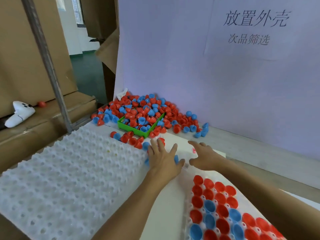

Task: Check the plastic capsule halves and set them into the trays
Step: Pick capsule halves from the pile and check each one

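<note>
A heap of red and blue capsule halves point(147, 108) lies against the white back wall, spilling over a green bin point(136, 131). A white dimpled tray point(69, 170) with bare pockets lies at the left. Another tray point(221, 210) at the lower right holds red and blue halves, open side up. My left hand point(162, 157) lies flat with spread fingers at the white tray's right edge, over loose halves; a blue half point(176, 159) shows beside its thumb. My right hand point(203, 155) hovers open just to the right, holding nothing.
Loose halves point(129, 138) are scattered in front of the green bin. Cardboard boxes point(26, 66) and a metal post point(50, 66) stand at the left, with a white plush toy point(20, 115) on a box. The white wall carries printed characters.
</note>
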